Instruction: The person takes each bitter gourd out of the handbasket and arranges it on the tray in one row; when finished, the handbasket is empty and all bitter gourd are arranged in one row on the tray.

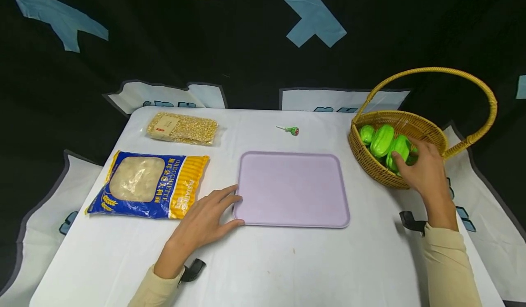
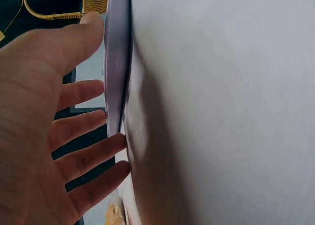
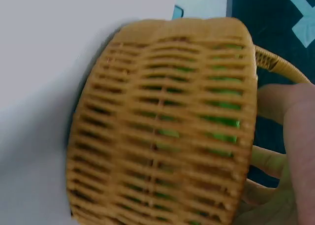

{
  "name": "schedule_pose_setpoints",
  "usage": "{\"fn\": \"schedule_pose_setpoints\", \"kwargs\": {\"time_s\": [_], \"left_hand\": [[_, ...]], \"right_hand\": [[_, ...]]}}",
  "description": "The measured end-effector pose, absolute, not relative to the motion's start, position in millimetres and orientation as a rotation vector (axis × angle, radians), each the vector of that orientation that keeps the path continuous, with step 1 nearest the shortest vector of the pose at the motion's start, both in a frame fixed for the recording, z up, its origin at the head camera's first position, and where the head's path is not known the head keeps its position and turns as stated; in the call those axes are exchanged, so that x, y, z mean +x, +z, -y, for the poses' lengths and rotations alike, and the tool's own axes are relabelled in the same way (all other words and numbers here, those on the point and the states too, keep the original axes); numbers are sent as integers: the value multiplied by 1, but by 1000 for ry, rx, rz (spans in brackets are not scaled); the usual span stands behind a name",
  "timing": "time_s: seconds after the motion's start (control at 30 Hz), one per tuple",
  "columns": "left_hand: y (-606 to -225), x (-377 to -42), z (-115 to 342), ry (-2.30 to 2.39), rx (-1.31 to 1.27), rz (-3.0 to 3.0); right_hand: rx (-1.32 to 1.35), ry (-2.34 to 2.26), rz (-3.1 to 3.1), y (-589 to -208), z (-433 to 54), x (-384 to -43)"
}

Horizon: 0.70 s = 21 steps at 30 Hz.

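My left hand (image 1: 207,218) lies with spread, nearly straight fingers at the left edge of a pale purple tray (image 1: 293,190). In the left wrist view its fingertips (image 2: 118,141) are right at the tray's rim. At the right, my right hand (image 1: 427,172) reaches over the near rim of a wicker basket (image 1: 378,170). Its thumb and fingers bend round a bright green, ribbed star fruit (image 1: 397,149). More green fruit (image 1: 382,140) lies beside it in the basket. The basket wall (image 3: 162,121) hides much of the fingertips and fruit in the right wrist view.
A blue and yellow bag of orecchiette pasta (image 1: 139,184) lies left of the tray, with a clear pack of yellow grains (image 1: 182,129) behind it. A small green-wrapped lollipop (image 1: 292,131) lies beyond the tray. The tall basket handle (image 1: 435,70) arches up at the right.
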State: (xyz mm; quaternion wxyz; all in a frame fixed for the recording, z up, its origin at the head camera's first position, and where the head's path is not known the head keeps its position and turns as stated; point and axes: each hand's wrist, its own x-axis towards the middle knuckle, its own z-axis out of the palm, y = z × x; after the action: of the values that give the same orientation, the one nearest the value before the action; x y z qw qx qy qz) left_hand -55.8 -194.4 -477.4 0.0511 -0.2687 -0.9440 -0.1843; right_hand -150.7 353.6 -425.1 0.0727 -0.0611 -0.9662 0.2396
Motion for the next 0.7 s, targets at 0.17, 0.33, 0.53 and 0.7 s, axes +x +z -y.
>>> {"fn": "schedule_pose_setpoints", "kwargs": {"time_s": [0.17, 0.33, 0.53, 0.7], "left_hand": [[-477, -61, 197, -533, -865, 2885], [-479, -63, 200, -576, -895, 2878], [-480, -63, 200, -584, -887, 2886], [-478, -61, 200, -569, -883, 2887]], "right_hand": [[-202, 726, 2944, -425, -353, -155], [-227, 772, 2980, -419, -354, -156], [-207, 806, 2994, -412, -352, -158], [-255, 823, 2957, -411, -349, -153]]}}
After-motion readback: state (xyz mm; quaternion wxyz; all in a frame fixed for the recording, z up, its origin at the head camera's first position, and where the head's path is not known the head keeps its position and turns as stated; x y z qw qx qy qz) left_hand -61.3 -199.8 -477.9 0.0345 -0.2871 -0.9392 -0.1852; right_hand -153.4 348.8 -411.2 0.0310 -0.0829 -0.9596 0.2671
